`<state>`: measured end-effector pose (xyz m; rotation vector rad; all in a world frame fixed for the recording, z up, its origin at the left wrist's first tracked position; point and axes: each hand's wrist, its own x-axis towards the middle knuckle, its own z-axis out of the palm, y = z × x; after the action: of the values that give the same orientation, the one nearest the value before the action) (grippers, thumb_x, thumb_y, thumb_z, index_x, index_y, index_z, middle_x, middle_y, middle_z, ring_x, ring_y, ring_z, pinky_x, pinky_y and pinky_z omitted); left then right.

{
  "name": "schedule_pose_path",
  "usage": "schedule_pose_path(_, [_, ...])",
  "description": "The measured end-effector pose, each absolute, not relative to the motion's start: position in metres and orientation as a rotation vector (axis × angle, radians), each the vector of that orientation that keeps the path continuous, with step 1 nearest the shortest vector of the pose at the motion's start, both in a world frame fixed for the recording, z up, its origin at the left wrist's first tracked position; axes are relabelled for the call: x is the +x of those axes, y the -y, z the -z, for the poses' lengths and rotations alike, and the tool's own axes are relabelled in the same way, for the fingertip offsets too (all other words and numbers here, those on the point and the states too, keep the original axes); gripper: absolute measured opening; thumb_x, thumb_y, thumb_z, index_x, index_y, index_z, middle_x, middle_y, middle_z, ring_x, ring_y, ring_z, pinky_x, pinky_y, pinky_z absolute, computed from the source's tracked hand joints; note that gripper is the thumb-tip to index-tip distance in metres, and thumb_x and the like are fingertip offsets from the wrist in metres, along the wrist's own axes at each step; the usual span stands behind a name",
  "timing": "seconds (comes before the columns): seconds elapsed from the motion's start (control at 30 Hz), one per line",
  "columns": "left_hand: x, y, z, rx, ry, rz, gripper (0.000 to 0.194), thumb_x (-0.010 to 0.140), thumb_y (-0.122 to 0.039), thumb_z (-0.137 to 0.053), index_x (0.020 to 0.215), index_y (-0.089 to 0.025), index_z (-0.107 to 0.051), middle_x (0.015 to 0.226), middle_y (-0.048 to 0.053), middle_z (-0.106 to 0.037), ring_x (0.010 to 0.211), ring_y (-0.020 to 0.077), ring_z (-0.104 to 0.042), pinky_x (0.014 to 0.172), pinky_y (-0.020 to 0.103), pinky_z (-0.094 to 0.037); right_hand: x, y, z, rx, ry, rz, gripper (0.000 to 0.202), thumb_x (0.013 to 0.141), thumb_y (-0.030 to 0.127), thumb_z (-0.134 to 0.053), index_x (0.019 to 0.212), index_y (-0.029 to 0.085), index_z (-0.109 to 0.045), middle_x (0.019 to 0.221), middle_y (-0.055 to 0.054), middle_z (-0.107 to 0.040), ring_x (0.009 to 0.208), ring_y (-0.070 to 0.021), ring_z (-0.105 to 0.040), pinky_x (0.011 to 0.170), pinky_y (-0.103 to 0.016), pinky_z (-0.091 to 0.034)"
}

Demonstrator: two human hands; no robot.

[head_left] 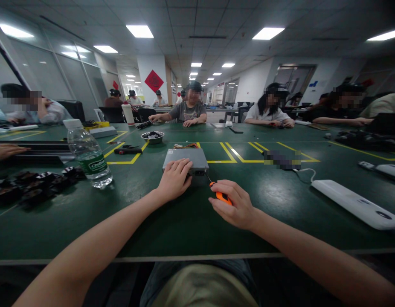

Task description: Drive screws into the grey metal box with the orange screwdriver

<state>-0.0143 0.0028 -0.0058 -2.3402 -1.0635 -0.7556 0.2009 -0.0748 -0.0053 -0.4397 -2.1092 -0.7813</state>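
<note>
A grey metal box point(197, 157) with a black socket on its near face and coloured wires behind it lies on the green table point(172, 217). My left hand point(174, 179) rests on its near left part, the fingers wrapped over the top and front edge. In my right hand point(232, 202) is an orange and black screwdriver point(223, 197), held by its handle. The screwdriver's thin shaft points at the near right corner of the box, beside the socket. Whether the tip touches a screw is too small to tell.
A water bottle point(90, 155) stands left, near black parts point(34, 185). Behind are a metal bowl point(152, 136) and a black-and-red tool point(128, 150). A white power bank-like device point(354, 202) with a cable lies right. Several people sit across the table; another person's hand point(8, 151) is far left.
</note>
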Motion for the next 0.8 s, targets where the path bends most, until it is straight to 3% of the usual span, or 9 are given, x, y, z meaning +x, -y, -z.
schedule_pose_path(0.23, [-0.0143,-0.0021,0.0050,-2.347,1.061,0.753,0.041,0.086,-0.028,-0.044,0.125,-0.015,-0.044,0.131,0.012,-0.049,0.121,0.0253,-0.042,0.097,0.042,-0.032,0.2008,0.0762,0.0026,-0.349,2.132,0.744,0.021,0.077,0.007,-0.055,0.094,0.017,-0.051,0.105,-0.011,-0.051,0.102,-0.0209,-0.054,0.079,-0.034,-0.054])
schedule_pose_path(0.33, [-0.0142,-0.0018,0.0051,-2.346,1.064,0.750,0.041,0.086,-0.027,-0.044,0.124,-0.015,-0.045,0.131,0.012,-0.049,0.122,0.0252,-0.042,0.097,0.042,-0.031,0.2012,0.0751,0.0034,-0.402,2.095,0.783,0.023,0.076,0.008,-0.058,0.094,0.020,-0.050,0.105,-0.009,-0.052,0.100,-0.0212,-0.054,0.078,-0.037,-0.054])
schedule_pose_path(0.43, [-0.0139,-0.0015,0.0051,-2.348,1.068,0.750,0.041,0.085,-0.027,-0.044,0.124,-0.016,-0.045,0.131,0.012,-0.049,0.121,0.0251,-0.042,0.098,0.041,-0.031,0.2010,0.0751,0.0034,-0.423,2.077,0.842,0.024,0.075,0.009,-0.060,0.093,0.023,-0.052,0.101,-0.006,-0.054,0.095,-0.0184,-0.055,0.074,-0.032,-0.055])
schedule_pose_path(0.63, [-0.0141,-0.0012,0.0052,-2.346,1.075,0.745,0.041,0.085,-0.026,-0.044,0.124,-0.015,-0.045,0.132,0.011,-0.048,0.122,0.0249,-0.042,0.098,0.041,-0.031,0.2000,0.0768,0.0010,-0.394,2.107,0.773,0.021,0.080,0.009,-0.052,0.097,0.020,-0.051,0.108,-0.009,-0.052,0.105,-0.0190,-0.054,0.079,-0.033,-0.055])
schedule_pose_path(0.8, [-0.0144,-0.0012,0.0047,-2.349,1.063,0.750,0.041,0.085,-0.026,-0.045,0.124,-0.014,-0.045,0.131,0.012,-0.048,0.121,0.0253,-0.042,0.098,0.041,-0.031,0.2010,0.0748,0.0023,-0.409,2.100,0.805,0.021,0.079,0.009,-0.055,0.094,0.023,-0.051,0.103,-0.005,-0.056,0.102,-0.0176,-0.055,0.078,-0.032,-0.055])
